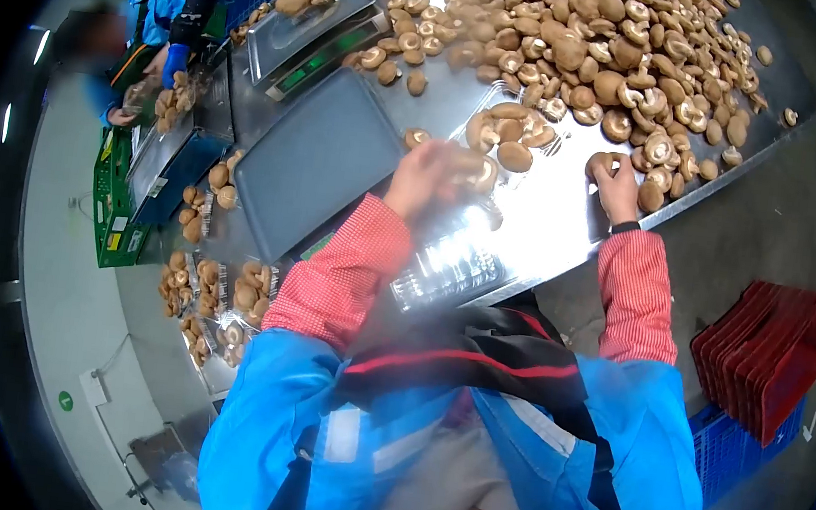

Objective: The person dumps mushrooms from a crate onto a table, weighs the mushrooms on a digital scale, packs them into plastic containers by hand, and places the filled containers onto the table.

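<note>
My right hand (617, 190) is closed on a brown shiitake mushroom (600, 163) at the near edge of a large mushroom pile (593, 44). To its left, my left hand (427, 179) is smeared by motion, and its fingers cannot be made out. A blurred pale mushroom (478, 174) is right by those fingers; whether they grip it is unclear. Just beyond, a clear plastic tray (500, 94) holds several mushrooms. A stack of clear plastic trays (452, 268) lies close to my body on the shiny metal table (556, 237).
A grey scale platform (318, 159) is left of my hands, with another scale (313, 28) behind it. Filled mushroom packs (209, 283) sit at far left. A co-worker's gloved hand (176, 62) is across the table. Red crates (764, 351) stand on the floor at right.
</note>
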`<action>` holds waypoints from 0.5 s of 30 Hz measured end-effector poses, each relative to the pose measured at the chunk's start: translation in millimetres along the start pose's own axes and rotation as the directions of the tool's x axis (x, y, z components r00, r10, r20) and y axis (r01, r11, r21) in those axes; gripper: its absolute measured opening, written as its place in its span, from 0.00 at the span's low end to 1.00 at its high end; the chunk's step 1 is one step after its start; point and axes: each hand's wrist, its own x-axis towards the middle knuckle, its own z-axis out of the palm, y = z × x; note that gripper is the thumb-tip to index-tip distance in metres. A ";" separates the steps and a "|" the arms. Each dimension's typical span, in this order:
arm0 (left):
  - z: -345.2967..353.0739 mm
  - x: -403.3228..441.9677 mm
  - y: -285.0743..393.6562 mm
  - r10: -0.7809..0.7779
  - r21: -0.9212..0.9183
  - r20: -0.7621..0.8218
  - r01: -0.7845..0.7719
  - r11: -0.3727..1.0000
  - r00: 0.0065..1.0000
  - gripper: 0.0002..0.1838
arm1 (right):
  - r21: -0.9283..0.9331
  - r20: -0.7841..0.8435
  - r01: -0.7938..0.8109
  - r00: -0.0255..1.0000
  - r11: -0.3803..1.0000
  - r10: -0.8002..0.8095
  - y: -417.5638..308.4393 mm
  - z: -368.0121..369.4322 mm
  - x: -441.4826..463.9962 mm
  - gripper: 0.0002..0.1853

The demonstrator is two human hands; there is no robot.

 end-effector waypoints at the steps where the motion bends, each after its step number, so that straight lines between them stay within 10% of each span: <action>1: -6.2 8.3 -7.9 0.025 0.001 -0.014 -0.025 1.000 1.000 0.17 | 0.028 0.001 0.013 1.000 1.000 -0.013 -15.5 -1.6 -5.5 0.19; 4: -19.4 17.9 -23.1 0.041 0.019 -0.038 -0.041 0.999 0.998 0.17 | 0.514 0.166 -0.033 0.984 0.857 -0.062 -67.7 -12.6 -26.5 0.21; 7: -19.0 19.5 -23.6 -0.010 0.044 -0.019 0.011 0.999 1.000 0.17 | 0.459 0.254 0.225 0.894 0.859 -0.369 -106.4 -8.1 -54.7 0.21; 9: -15.9 21.8 -21.9 -0.043 0.045 -0.001 0.043 0.998 0.999 0.17 | -0.017 0.112 0.764 0.643 0.645 -0.758 -126.3 5.7 -66.5 0.19; 14: -31.4 8.9 -0.6 -0.036 -0.069 -0.014 0.035 0.997 0.999 0.19 | 0.284 -0.152 0.401 0.916 0.871 -0.372 -123.1 -0.2 -45.0 0.13; 15: -39.9 2.6 8.7 -0.035 -0.106 -0.011 0.033 0.994 0.999 0.20 | 0.080 -0.156 0.384 0.916 0.920 -0.369 -117.2 -3.0 -35.9 0.14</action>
